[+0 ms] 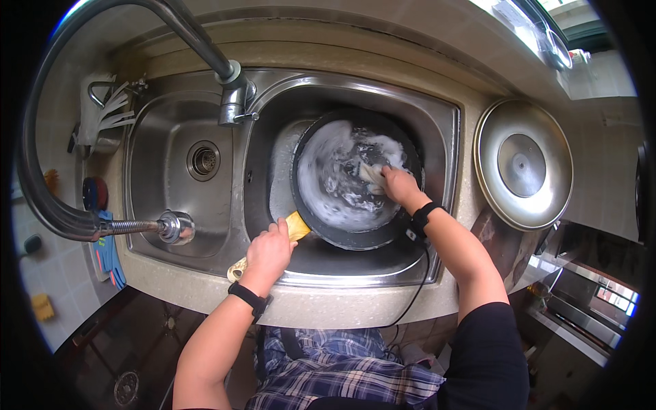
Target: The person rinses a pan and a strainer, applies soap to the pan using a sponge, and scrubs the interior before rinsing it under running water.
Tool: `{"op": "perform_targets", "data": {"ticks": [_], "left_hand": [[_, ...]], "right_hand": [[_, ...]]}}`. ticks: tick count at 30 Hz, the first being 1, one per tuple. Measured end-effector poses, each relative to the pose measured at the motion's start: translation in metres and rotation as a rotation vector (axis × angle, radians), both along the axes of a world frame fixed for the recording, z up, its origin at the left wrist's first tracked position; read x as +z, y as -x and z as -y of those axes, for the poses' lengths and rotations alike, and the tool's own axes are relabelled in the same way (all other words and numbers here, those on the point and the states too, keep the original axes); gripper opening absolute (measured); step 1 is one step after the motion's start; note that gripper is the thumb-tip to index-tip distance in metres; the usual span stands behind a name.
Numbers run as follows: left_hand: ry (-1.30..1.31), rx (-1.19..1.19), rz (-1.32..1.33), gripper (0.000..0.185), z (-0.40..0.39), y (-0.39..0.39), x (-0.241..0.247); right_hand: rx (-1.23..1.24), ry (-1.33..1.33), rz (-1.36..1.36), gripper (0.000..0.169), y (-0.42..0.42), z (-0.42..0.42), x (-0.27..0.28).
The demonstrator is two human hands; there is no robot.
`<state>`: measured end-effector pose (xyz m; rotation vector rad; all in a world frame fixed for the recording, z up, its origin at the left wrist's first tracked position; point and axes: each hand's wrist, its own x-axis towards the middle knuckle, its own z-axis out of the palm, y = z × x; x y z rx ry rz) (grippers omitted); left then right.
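Note:
A dark, round frying pan (338, 238) with foamy water (328, 189) in it lies in the larger sink basin (430, 154). My left hand (270, 249) grips its handle, which is yellow near the pan and pale at the end (236, 268). The pan rests a little tilted, though its underside is hidden. Inside it, my right hand (401, 185) pinches a wet, whitish cloth (372, 176) against the sudsy surface. Both wrists wear black bands, and a cable hangs from the right one.
A chrome faucet (234, 97) rises behind the basins, its curved hose ending in a spray head (177, 227) over the smaller basin (200, 113). At the right stands a large metal lid (556, 154). Blue gloves (106, 251) hang at the left edge of the counter (328, 307).

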<state>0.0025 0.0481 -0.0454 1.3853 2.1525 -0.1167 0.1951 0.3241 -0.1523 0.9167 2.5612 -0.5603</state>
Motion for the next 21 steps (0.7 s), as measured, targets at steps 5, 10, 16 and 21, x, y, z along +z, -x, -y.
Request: {"op": "perform_targets", "data": {"ticks": [5, 10, 16, 21], "left_hand": [[0.003, 0.008, 0.018, 0.05, 0.001, -0.002, -0.002], [-0.005, 0.027, 0.033, 0.053, -0.001, 0.001, -0.003], [-0.042, 0.0, -0.011, 0.054, 0.002, 0.001, -0.006], [-0.028, 0.008, 0.0, 0.054, 0.001, 0.002, -0.003]], "right_hand": [[0.212, 0.165, 0.085, 0.021, 0.0, 0.042, -0.011], [0.206, 0.538, 0.047, 0.06, 0.062, 0.086, 0.002], [0.252, 0.035, -0.038, 0.058, 0.109, 0.038, -0.023], [0.1, 0.0, 0.375, 0.044, 0.064, -0.014, -0.014]]}}
